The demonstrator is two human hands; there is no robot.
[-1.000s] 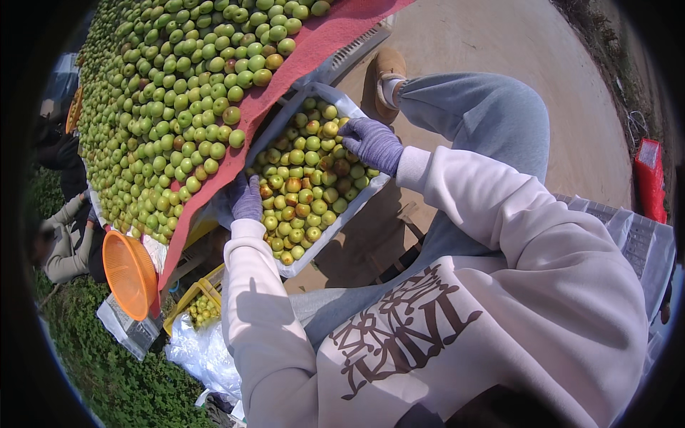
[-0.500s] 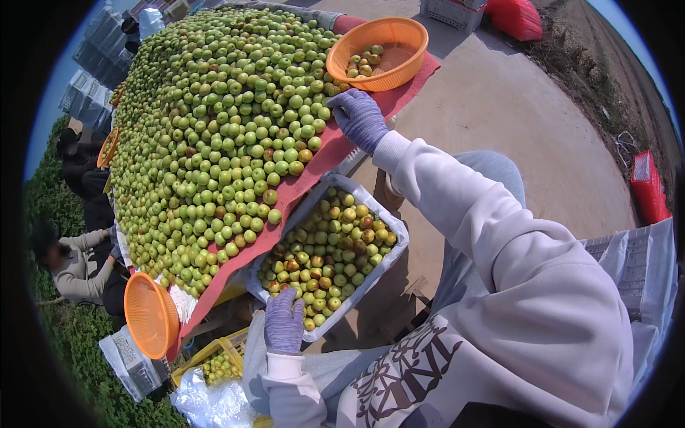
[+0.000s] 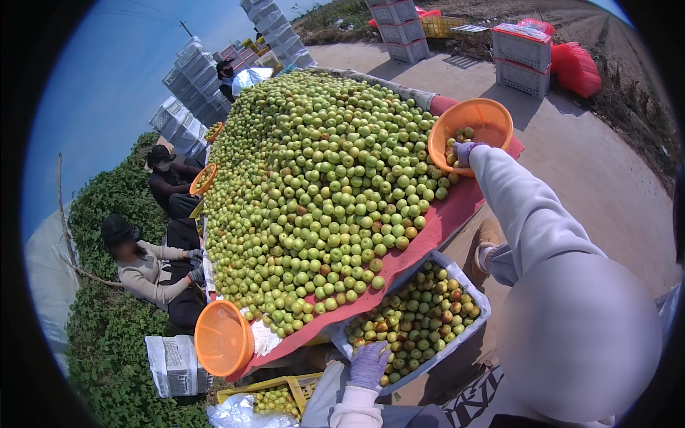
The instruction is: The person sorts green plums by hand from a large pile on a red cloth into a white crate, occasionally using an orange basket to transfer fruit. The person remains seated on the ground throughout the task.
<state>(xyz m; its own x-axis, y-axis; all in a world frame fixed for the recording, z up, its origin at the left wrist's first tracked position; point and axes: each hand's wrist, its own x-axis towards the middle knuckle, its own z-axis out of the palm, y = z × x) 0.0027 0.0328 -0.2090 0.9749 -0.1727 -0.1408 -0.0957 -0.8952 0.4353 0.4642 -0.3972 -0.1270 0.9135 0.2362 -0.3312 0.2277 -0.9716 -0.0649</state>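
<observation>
My right hand (image 3: 465, 153), in a purple knitted glove, reaches into an orange plastic basket (image 3: 492, 114) at the edge of the heap. Some small round fruits lie inside; my fingertips are largely hidden there. My left hand (image 3: 369, 366), gloved alike, rests with its fingers stretched over the near left corner of a lined crate (image 3: 479, 299). This crate is full of green fruits with reddish-brown patches (image 3: 417, 314), resembling jujubes. Beside it, a large heap of mostly green fruits (image 3: 321, 192) covers a table with a red cloth (image 3: 457, 214).
Another orange basket (image 3: 222, 339) hangs at the table's left corner. Below it stand a yellow crate (image 3: 303, 389) with fruits and a white-wrapped crate (image 3: 177, 365). Several people sit along the far left side, one person (image 3: 153, 274) nearest. Stacked crates (image 3: 522, 60) stand behind.
My right hand has gone from the heap's edge into the orange basket. My left hand stays at the crate corner. The view has shifted, showing more of the background.
</observation>
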